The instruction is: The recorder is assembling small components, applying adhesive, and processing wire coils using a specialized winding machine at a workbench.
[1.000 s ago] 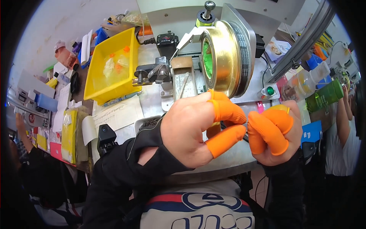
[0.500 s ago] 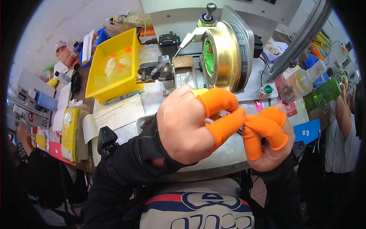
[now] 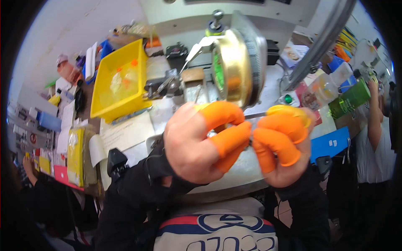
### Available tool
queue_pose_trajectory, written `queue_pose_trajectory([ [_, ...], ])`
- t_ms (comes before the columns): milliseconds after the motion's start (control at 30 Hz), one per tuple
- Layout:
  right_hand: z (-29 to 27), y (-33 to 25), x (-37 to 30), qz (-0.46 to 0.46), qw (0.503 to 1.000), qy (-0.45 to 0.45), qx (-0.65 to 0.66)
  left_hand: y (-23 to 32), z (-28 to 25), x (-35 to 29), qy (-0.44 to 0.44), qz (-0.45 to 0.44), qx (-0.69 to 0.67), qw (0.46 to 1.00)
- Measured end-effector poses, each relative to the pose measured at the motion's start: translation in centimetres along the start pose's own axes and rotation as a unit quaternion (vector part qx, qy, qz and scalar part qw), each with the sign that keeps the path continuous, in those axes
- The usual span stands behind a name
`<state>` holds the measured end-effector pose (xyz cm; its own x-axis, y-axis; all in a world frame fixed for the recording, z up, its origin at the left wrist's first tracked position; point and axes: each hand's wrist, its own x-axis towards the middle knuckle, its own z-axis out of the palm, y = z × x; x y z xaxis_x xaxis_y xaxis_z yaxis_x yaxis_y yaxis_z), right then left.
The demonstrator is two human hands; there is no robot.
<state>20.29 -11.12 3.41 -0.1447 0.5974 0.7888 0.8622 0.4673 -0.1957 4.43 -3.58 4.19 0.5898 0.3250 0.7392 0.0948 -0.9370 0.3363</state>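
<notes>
Free room is observed over the bare strip along the near edge of the table (image 3: pixel 243 172), below the left hand (image 3: pixel 194 142) and right hand (image 3: pixel 285 145), while the gold wheel (image 3: pixel 236 69) obstructs the way toward the far edge, and the yellow bin (image 3: pixel 143 73) the far left.

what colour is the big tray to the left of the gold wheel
Yellow; the tray shows best in the head view.

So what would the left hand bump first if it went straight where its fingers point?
Probably the right hand: the left hand points at its orange finger covers. Depth and blur make the gap hard to judge.
</notes>
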Motion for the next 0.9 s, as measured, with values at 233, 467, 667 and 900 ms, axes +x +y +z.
queue_pose_trajectory([
  [233, -1.4, 0.2, 0.8, 0.049, 0.986, -0.042, 0.155, 0.0, -0.6, -0.7, 0.138, 0.071, 0.044, 0.987],
  [467, -2.6, 10.8, 0.3, 0.091, 0.982, -0.136, -0.093, -0.1, -0.5, 1.4, 0.214, 0.025, 0.085, 0.973],
  [667, -8.0, 13.1, -3.8, 0.240, 0.966, -0.097, -0.018, -1.0, 0.5, 1.6, 0.107, 0.034, 0.079, 0.991],
  [900, -20.9, 2.6, 9.2, 0.055, 0.909, 0.092, 0.402, -2.2, -3.4, 1.0, 0.249, -0.033, -0.048, 0.967],
])
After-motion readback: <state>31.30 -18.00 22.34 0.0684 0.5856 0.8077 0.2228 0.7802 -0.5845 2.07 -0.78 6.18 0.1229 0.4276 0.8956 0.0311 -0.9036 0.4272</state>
